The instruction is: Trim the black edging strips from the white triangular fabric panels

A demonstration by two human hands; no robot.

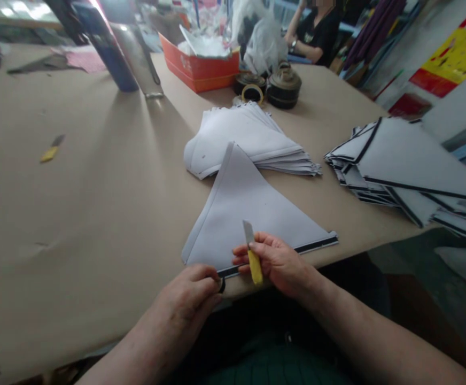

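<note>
A roughly triangular white sheet (245, 198) lies near the table's front edge, a black strip (315, 244) running along its near side. My left hand (193, 291) is closed at the left part of that side, pinching the end of the black strip, which curls between thumb and fingers. In my right hand (281, 262) is a yellow-handled knife (255, 266), its blade pointing up and away over the sheet. The fingertips of this hand are behind the handle, close to the strip.
Behind the sheet lies a stack of white pieces (237, 133); black-edged pieces (425, 155) are piled at right. Another yellow knife (50, 154) rests at left. Farther back are an orange box (201, 72), dark round weights (284, 88), a metal stand (139, 59) and a person (317, 32).
</note>
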